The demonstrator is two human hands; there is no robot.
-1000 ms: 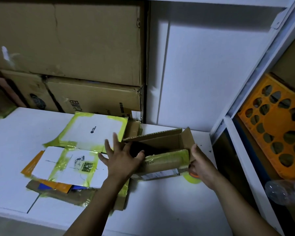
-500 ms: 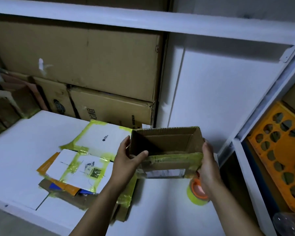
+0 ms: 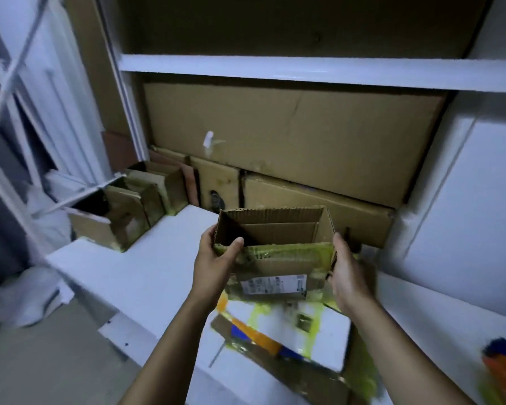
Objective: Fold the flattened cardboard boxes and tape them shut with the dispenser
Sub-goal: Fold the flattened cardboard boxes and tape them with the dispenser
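Carried the open cardboard box (image 3: 275,229) leftward since half a second before, to a place over the pile of flattened boxes (image 3: 289,331) that had lain beside it then. Held it between both hands, open top upward and tipped slightly toward the camera; could not tell whether its underside touched the pile. Gripped its left end with the left hand (image 3: 216,264), thumb hooked over the near rim and fingers wrapped round the outer corner. Clasped its right end with the right hand (image 3: 348,276), palm against the end wall and fingertips curled at the lower edge. Showed on the near wall a band of yellow-green tape (image 3: 287,252) and, below it, a white shipping label (image 3: 272,283). Left the pile blurred on the white table (image 3: 146,276), crossed with the same yellow-green tape and patched in orange and blue. Found at the table's far left end a cluster of folded boxes (image 3: 123,220), open-topped and stained yellow-green at the base. Saw behind the table large brown cartons (image 3: 289,141) stacked under a white shelf board (image 3: 304,71). Could not name the orange and blue blur (image 3: 503,372) at the lower right edge.
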